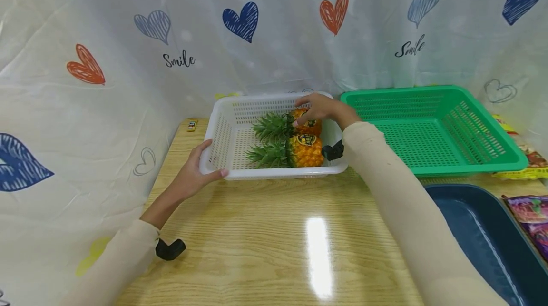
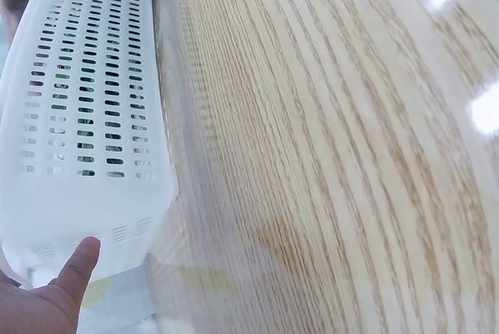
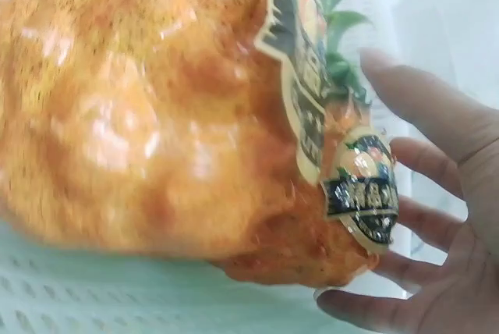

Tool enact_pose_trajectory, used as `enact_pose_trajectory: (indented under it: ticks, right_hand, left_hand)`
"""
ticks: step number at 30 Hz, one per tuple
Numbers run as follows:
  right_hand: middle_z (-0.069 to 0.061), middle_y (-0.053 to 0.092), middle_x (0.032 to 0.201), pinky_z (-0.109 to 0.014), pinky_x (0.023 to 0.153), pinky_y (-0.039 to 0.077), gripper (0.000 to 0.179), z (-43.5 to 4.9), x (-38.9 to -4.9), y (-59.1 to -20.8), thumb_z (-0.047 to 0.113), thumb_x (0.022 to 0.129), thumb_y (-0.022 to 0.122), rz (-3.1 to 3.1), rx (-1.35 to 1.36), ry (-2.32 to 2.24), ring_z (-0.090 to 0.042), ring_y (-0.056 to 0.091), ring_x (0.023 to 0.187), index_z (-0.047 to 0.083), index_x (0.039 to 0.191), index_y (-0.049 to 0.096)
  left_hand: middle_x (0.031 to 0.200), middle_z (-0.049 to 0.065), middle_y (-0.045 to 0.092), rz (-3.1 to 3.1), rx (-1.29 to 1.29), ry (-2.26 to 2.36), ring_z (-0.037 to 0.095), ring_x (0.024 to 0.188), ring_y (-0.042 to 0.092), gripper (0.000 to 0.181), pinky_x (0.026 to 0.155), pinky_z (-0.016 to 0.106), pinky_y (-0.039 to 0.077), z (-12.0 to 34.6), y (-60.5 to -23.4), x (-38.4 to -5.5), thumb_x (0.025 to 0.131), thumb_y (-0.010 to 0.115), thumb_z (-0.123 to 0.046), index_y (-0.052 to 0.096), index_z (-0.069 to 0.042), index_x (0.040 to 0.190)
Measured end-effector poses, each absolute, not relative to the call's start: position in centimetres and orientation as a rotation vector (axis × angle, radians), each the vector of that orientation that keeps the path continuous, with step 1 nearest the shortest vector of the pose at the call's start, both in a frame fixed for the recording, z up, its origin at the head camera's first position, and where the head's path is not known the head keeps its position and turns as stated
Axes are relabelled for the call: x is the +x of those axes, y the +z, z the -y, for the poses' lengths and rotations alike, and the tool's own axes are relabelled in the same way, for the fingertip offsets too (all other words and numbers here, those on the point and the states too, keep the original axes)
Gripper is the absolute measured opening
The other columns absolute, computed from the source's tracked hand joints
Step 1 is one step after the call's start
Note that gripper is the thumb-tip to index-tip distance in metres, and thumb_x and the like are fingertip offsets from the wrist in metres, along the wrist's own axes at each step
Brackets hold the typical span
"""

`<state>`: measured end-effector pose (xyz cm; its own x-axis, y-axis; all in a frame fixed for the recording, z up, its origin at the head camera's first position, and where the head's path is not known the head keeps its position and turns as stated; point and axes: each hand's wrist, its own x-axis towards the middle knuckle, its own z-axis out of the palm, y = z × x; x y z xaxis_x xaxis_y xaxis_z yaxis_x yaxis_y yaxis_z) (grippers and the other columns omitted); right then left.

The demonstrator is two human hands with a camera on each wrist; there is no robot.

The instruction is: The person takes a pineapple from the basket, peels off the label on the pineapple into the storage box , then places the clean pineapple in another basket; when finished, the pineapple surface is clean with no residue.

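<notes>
Two toy pineapples lie side by side in a white basket (image 1: 246,171), green leaves pointing left and orange bodies at the right end. My left hand (image 1: 194,173) holds the basket's front left corner; in the left wrist view its thumb (image 2: 80,265) lies along the outer wall. Over the back pineapple (image 1: 316,127) is my right hand (image 1: 318,107), its fingers spread and loosely bent. The right wrist view has these fingers beside the labelled end of that pineapple, partly behind it. The front pineapple (image 1: 307,153) fills much of that view, nearer the camera.
A green basket (image 1: 436,172) stands right of the white one, and a dark blue tray (image 1: 462,191) sits in front of it. Colourful packets (image 1: 531,211) line the right edge. One small yellow item (image 1: 192,125) lies at the back left; a printed curtain (image 1: 282,58) hangs behind.
</notes>
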<state>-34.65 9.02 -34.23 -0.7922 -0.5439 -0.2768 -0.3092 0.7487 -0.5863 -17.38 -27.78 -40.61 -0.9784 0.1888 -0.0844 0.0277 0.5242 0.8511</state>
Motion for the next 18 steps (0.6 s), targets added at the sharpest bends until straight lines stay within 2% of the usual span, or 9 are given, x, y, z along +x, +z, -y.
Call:
enact_pose_trajectory:
  ticks: [7, 14, 18]
  right_hand:
    - [-0.015, 0.030, 0.163, -0.055, 0.115, 0.033, 0.075, -8.59, -34.56, -34.66, 0.029, 0.092, 0.074, -2.502, -0.640, -0.677, -0.037, 0.029, 0.149, 0.009, 0.155, 0.039]
    - [-0.018, 0.033, 0.160, -0.056, 0.112, 0.037, 0.075, -8.62, -34.37, -34.72, 0.022, 0.090, 0.075, -2.508, -0.645, -0.660, -0.039, 0.033, 0.145, 0.009, 0.155, 0.038]
    - [-0.018, 0.033, 0.160, -0.055, 0.112, 0.037, 0.077, -8.54, -34.49, -34.90, 0.022, 0.091, 0.075, -2.519, -0.659, -0.647, -0.039, 0.034, 0.144, 0.008, 0.156, 0.036]
  left_hand:
    - [0.160, 0.021, 0.015, -2.592, 0.188, 1.447, 0.040, 0.136, 0.043, 0.102, 0.104, 0.053, 0.042, 27.77, -40.64, -17.34, 0.090, 0.076, -0.032, 0.005, -0.019, 0.163]
    - [0.161, 0.022, 0.014, -2.596, 0.184, 1.445, 0.041, 0.136, 0.042, 0.103, 0.105, 0.054, 0.042, 27.81, -40.76, -17.45, 0.090, 0.077, -0.033, 0.006, -0.019, 0.163]
    - [0.160, 0.022, 0.014, -2.607, 0.176, 1.436, 0.041, 0.135, 0.043, 0.103, 0.104, 0.054, 0.042, 27.85, -40.80, -17.43, 0.089, 0.077, -0.034, 0.006, -0.018, 0.163]
